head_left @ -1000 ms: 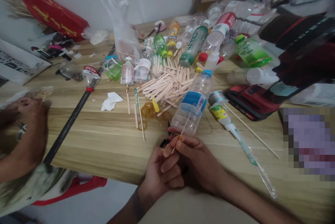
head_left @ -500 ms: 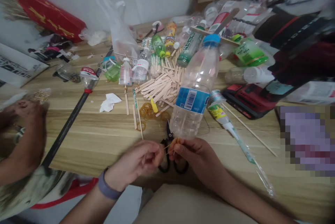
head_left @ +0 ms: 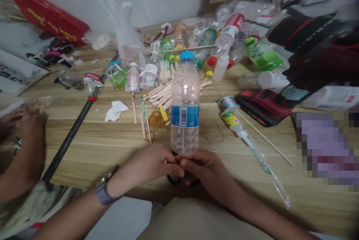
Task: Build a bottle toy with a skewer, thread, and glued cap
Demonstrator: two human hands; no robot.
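A clear plastic bottle (head_left: 185, 139) with a blue cap and blue label stands nearly upright in front of me. Flat wooden sticks (head_left: 206, 48) cross above its cap, and a thin stick shows inside it. My right hand (head_left: 206, 167) is closed at the bottle's lower end. Orange rubber bands (head_left: 183, 157) show between my fingertips there. My left hand (head_left: 159, 163) is closed in a pinch at the same spot, thumb close to my right thumb; the strand in it is mostly hidden. Black-handled scissors (head_left: 174, 180) lie beneath, largely covered by my hands.
Loose craft sticks (head_left: 161, 96), a pile of rubber bands (head_left: 155, 119) and a crumpled tissue (head_left: 116, 110) lie ahead. To the right are a cordless drill (head_left: 266, 107) and a bottle-topped plastic tube (head_left: 252, 148). A black pole (head_left: 70, 139) and another person's arm (head_left: 32, 146) are left.
The bottle has swung left from a rightward tilt to nearly upright, and the sticks on its cap have turned. My left hand has moved in against my right; the stretched band strands are now hidden.
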